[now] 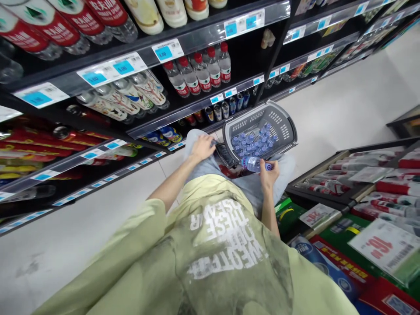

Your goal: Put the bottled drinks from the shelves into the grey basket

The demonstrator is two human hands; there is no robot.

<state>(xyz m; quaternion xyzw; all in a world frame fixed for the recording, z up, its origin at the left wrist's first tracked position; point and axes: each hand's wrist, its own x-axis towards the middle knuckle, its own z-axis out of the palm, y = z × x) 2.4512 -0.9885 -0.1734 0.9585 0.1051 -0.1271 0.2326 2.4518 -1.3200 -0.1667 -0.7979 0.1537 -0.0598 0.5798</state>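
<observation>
My right hand [269, 174] is closed around a small water bottle [254, 164] with a blue cap, held sideways just below the grey shopping basket [285, 127]. The basket sits on the floor ahead of my knees and holds several more blue-capped bottles [252, 141]. My left hand [202, 148] rests on my left knee beside the basket's near-left edge, its fingers curled; what they touch is unclear. My green printed shirt fills the lower part of the head view.
A dark shelf unit [197, 41] on the left carries rows of bottled drinks and cans with blue price tags. Low displays [361, 175] with packaged goods and a price sign [383, 249] stand on the right. Pale floor [344, 105] runs down the aisle.
</observation>
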